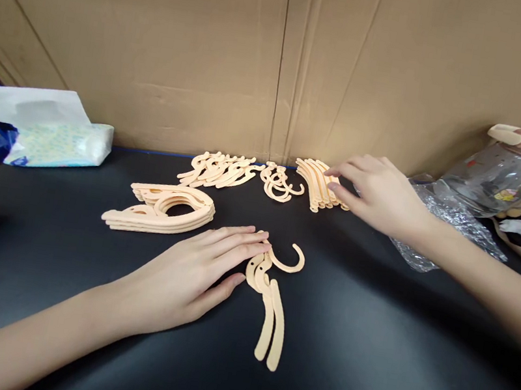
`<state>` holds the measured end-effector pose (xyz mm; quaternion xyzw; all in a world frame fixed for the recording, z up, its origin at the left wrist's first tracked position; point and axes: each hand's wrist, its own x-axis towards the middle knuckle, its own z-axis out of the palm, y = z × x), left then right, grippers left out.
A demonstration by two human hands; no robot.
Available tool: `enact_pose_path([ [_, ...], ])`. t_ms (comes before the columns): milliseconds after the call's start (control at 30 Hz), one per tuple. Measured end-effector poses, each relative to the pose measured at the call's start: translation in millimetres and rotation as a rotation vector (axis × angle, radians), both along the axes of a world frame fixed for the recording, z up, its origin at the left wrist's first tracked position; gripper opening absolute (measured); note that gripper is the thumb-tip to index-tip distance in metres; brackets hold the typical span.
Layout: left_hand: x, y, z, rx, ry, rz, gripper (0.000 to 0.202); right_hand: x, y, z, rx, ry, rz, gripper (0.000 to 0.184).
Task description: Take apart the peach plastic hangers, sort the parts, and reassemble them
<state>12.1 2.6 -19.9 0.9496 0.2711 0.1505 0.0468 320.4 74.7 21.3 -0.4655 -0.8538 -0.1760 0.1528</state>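
Observation:
My left hand (199, 271) lies flat with its fingers stretched out, the fingertips on the top end of a small group of peach plastic hanger parts: a hook piece (298, 263) and curved arm pieces (271, 328) partly overlapping on the table. At the back, my right hand (382, 191) hovers with its fingers apart at the right side of a pile of curved hanger bars (314, 187). Whether its fingertips touch the bars I cannot tell. Part of that pile is hidden behind the fingers.
Folded hangers (162, 222) are stacked at left. Behind them lie hanger arm pieces (217, 172) and loose hooks (277, 188). A tissue pack (61, 140) stands at far left. Clear plastic wrap (458, 223) and a transparent bottle (500, 177) sit at right. A cardboard wall (204, 48) bounds the back.

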Motion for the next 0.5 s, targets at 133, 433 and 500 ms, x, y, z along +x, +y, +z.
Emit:
enact_pose_path([
  [133, 0, 0, -0.6, 0.001, -0.001, -0.003, 0.045, 26, 24, -3.0, -0.113, -0.026, -0.075, 0.040],
  [433, -1, 0, -1.6, 0.000, -0.018, 0.001, 0.045, 48, 44, -21.3, -0.211, 0.027, -0.080, 0.039],
  [500, -1, 0, -1.0, 0.003, -0.014, 0.001, 0.045, 48, 44, -21.3, -0.221, 0.027, -0.061, 0.040],
])
